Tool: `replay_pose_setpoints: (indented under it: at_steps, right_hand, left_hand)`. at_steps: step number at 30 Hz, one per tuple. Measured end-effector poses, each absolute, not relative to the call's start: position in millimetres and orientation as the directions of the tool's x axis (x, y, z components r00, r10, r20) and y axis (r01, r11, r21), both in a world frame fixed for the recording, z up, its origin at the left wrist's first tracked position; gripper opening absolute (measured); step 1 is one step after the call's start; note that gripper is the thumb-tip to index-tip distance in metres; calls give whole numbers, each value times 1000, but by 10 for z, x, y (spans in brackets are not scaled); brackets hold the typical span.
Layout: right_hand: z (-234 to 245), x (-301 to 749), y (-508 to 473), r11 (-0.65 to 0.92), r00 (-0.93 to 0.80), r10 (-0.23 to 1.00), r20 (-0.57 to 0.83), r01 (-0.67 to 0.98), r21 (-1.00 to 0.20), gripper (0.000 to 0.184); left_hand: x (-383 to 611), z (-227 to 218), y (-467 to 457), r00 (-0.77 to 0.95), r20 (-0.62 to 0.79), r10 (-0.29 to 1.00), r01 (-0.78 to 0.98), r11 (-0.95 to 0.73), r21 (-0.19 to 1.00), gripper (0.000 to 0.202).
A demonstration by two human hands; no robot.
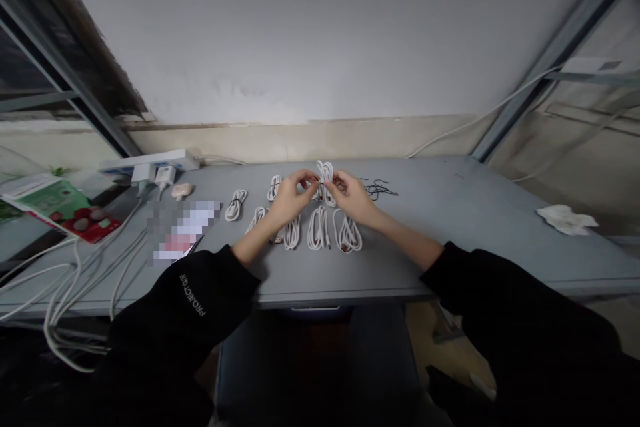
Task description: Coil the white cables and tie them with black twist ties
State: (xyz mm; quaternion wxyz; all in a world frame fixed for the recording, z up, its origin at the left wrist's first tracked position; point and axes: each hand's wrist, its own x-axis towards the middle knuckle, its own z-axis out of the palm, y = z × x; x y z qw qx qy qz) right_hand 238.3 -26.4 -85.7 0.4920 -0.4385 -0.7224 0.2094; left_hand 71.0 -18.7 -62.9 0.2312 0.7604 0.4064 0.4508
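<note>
Both my hands meet above the middle of a grey table [440,240], pinching one coiled white cable [326,177] between them. My left hand [293,197] grips its left side with curled fingers. My right hand [353,197] holds the right side, fingers closed. Several bundled white cables lie on the table below and beside the hands, such as a coil [318,228], another coil [347,232] and a small coil [235,204]. Thin black ties [380,188] lie just right of my right hand.
A white power strip [150,164] with chargers plugged in sits at the back left, its white cords [65,280] trailing off the table's left edge. A green and red packet [65,210] lies far left. Crumpled white paper [565,219] rests at the right. A wall rises behind.
</note>
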Motion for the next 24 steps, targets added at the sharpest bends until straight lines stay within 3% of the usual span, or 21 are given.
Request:
replay_pose_setpoints:
  at_steps: [3, 6, 11, 17, 24]
  right_hand:
    - [-893, 2366, -228, 484, -126, 875, 467, 260, -836, 26]
    - [-918, 2364, -186, 457, -115, 889, 443, 158, -875, 31]
    - [-908, 2399, -159, 389, -70, 920, 385, 66, -919, 28]
    - [-883, 2390, -183, 317, -22, 948, 318, -38, -948, 23]
    - [-877, 2402, -135, 289, -15, 957, 289, 60, -955, 28]
  left_hand:
    - [734, -652, -173, 244, 373, 895, 240, -428, 871, 7]
    - [744, -679, -152, 272, 263, 926, 98, -298, 949, 9]
    - [739, -671, -181, 379, 184, 907, 72, -228, 971, 14]
    - [759, -655, -207, 371, 148, 917, 46, -177, 983, 17]
    - [760, -632, -208, 267, 78, 961, 17, -85, 996, 12]
